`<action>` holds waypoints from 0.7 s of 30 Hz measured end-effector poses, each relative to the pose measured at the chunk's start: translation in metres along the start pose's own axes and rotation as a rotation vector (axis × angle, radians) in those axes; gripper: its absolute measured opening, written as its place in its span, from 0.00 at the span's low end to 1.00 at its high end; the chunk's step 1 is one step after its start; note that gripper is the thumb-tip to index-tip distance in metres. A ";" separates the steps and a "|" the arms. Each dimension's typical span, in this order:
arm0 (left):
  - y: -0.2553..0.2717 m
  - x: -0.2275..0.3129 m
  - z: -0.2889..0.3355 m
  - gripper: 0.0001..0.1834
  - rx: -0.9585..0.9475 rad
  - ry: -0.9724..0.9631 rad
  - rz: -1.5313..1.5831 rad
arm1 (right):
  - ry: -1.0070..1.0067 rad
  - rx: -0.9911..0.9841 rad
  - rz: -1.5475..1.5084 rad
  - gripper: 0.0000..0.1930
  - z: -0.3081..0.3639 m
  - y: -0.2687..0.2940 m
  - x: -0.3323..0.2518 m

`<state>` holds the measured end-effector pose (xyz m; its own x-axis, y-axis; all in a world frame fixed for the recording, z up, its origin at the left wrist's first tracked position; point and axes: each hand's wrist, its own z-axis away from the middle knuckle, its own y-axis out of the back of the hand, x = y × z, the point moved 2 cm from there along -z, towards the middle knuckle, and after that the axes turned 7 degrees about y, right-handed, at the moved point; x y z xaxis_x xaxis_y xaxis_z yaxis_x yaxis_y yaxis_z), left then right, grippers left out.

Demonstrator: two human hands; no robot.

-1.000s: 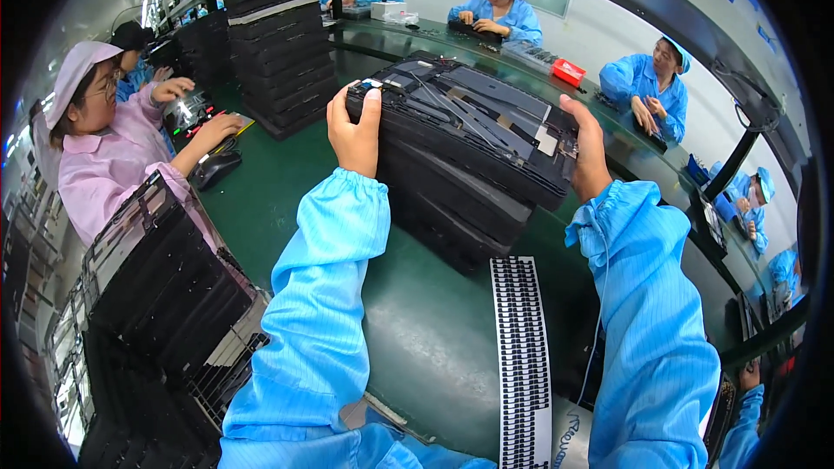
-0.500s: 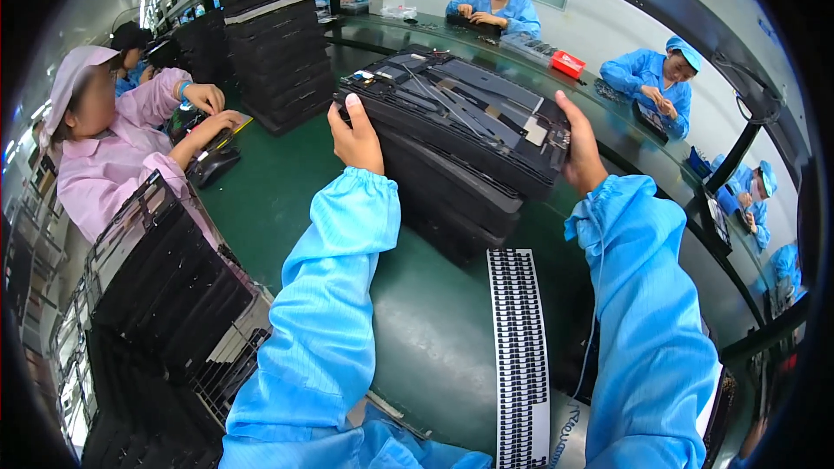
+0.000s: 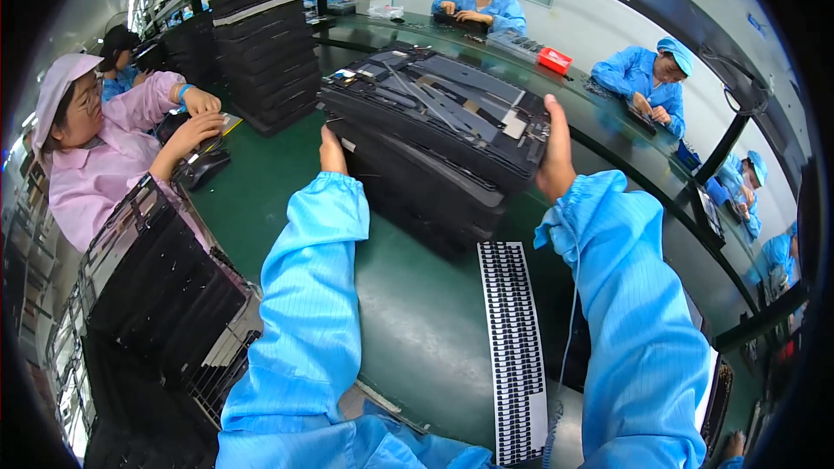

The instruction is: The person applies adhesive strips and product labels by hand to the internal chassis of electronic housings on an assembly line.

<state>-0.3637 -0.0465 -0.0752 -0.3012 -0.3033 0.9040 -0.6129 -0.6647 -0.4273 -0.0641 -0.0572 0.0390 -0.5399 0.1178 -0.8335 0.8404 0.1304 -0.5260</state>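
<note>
A dark laptop chassis with thin strips and exposed parts lies in the top tray of a stack of black foam trays in front of me. My left hand grips the stack's left side, thumb up, its other fingers mostly hidden by the trays. At the opposite end my right hand holds the edge of the top tray, thumb pointing up and the other fingers largely out of sight.
A white strip with rows of black pieces lies on the green table. Further left rises a taller stack of black trays. Dark panels stand at lower left. A co-worker in pink sits left; others in blue work across the bench.
My left hand has slid down from the top tray's edge to the side of the stack. The top tray sits more squarely over the trays below. My right hand keeps its hold.
</note>
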 end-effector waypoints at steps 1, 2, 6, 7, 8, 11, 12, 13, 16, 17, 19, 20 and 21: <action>0.003 -0.004 -0.004 0.35 -0.035 -0.052 -0.025 | -0.020 -0.023 0.001 0.24 0.002 -0.001 0.000; 0.008 -0.005 -0.011 0.35 -0.071 -0.104 -0.049 | -0.040 -0.043 0.002 0.24 0.002 -0.002 0.000; 0.007 0.000 -0.017 0.34 -0.056 -0.047 0.001 | 0.045 -0.107 0.405 0.33 -0.031 0.024 -0.004; 0.006 0.015 -0.006 0.33 -0.109 0.036 0.249 | -0.038 -0.022 0.764 0.39 -0.019 0.015 -0.029; 0.010 0.028 0.006 0.33 0.044 0.036 0.233 | -0.045 0.014 0.883 0.41 0.005 0.004 -0.058; 0.004 0.058 0.026 0.30 -0.187 -0.079 0.345 | 0.135 -0.153 1.057 0.32 0.042 0.011 -0.135; -0.014 0.060 0.033 0.29 -0.310 -0.097 0.384 | 0.204 -0.187 1.118 0.26 0.075 0.007 -0.173; -0.019 0.063 0.043 0.29 -0.266 -0.066 0.342 | 0.267 -0.264 1.187 0.24 0.096 0.014 -0.196; -0.014 0.063 0.035 0.29 -0.248 -0.040 0.297 | 0.174 -0.441 1.189 0.26 0.183 0.013 -0.252; 0.004 0.066 0.017 0.30 -0.192 -0.133 0.231 | 0.282 -0.255 1.368 0.26 0.214 0.019 -0.243; 0.025 0.079 -0.010 0.16 0.072 -0.268 0.034 | 0.091 -0.148 1.482 0.25 0.284 0.020 -0.216; 0.016 0.078 -0.001 0.12 0.166 -0.597 -0.104 | 0.033 -0.130 1.586 0.21 0.326 0.006 -0.210; 0.051 0.105 0.000 0.11 0.293 -0.700 -0.276 | 0.227 -0.322 1.410 0.10 0.339 0.033 -0.172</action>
<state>-0.4268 -0.1122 -0.0023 0.4200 -0.3945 0.8173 -0.3529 -0.9007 -0.2535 0.0726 -0.4069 0.1080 0.6821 0.4769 -0.5544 0.6373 -0.0157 0.7705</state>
